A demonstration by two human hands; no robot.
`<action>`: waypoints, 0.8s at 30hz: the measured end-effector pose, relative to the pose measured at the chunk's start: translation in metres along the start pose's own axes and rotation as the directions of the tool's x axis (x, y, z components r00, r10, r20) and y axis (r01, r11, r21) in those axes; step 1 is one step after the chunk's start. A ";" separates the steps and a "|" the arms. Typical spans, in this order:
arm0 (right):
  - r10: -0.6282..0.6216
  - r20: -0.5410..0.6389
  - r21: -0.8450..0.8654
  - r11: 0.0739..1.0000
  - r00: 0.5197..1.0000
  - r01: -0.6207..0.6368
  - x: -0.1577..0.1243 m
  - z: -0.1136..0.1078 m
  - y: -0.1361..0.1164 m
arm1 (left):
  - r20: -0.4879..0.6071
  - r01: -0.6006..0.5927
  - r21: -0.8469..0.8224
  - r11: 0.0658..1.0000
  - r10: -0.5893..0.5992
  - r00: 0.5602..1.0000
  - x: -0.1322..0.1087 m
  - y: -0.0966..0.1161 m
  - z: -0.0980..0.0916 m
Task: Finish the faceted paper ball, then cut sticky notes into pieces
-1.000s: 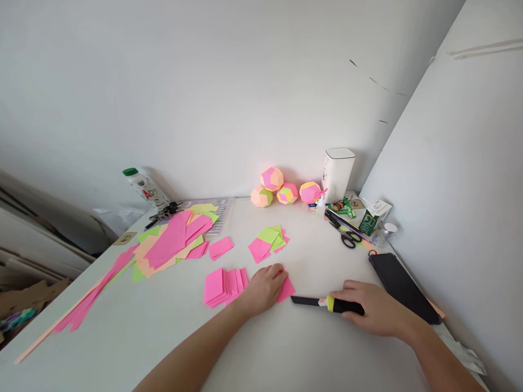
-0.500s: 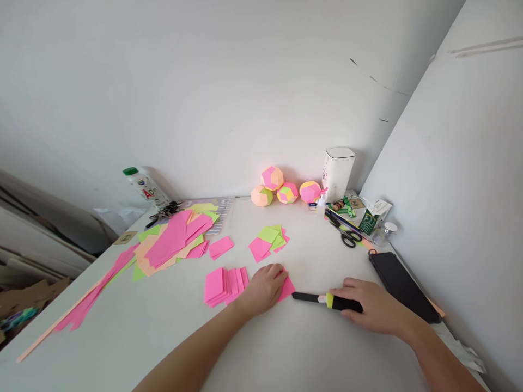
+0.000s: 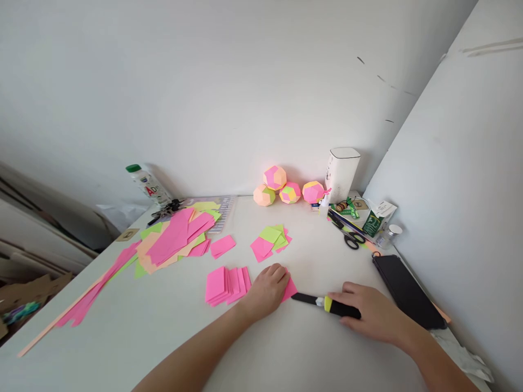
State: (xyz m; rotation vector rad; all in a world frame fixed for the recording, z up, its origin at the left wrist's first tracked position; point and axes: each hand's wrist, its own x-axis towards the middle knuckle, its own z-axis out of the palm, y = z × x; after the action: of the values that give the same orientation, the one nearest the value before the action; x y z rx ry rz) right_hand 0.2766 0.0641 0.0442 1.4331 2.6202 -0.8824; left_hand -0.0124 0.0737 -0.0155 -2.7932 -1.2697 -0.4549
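My left hand (image 3: pixel 267 289), its fingers curled together, presses a pink paper piece (image 3: pixel 289 290) onto the table. Only the right corner of that paper shows past my fingers. In my right hand (image 3: pixel 368 310) is a utility knife (image 3: pixel 341 308) with a black handle, a yellow collar and a dark blade extended to the left. The blade tip meets the paper's right corner. Just left of my left hand is a stack of pink paper pieces (image 3: pixel 216 286), partly fanned out. Pink and green paper squares (image 3: pixel 270 235) lie overlapping beyond my hands.
A pile of coloured paper strips (image 3: pixel 169 239) covers the table's left. Several paper balls (image 3: pixel 274 177) stand at the wall beside a white container (image 3: pixel 343 174). Scissors (image 3: pixel 353 239), a lidded jar (image 3: pixel 390 236) and a black case (image 3: pixel 408 291) lie on the right.
The knife has shifted slightly left relative to the paper, bringing its tip from beside the corner onto it. My left hand keeps its hold. The camera view has turned a little.
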 end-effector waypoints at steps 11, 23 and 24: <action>-0.049 -0.023 -0.126 0.991 0.999 0.045 0.004 0.014 -0.019 | 0.013 0.002 0.002 1.000 -0.002 1.000 0.000 0.000 -0.001; -0.016 -0.023 -0.168 0.986 1.000 0.012 -0.002 0.013 -0.016 | 0.026 -0.013 0.028 1.000 0.012 1.000 0.001 0.000 -0.004; -0.009 -0.023 -0.170 0.985 1.000 0.005 -0.002 0.012 -0.016 | 0.025 -0.015 0.029 0.999 0.014 1.000 0.001 0.000 -0.004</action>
State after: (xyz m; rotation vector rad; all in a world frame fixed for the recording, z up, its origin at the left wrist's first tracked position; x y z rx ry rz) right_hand 0.2623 0.0501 0.0425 1.4006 2.6448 -0.6283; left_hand -0.0126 0.0733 -0.0113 -2.7904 -1.2497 -0.3995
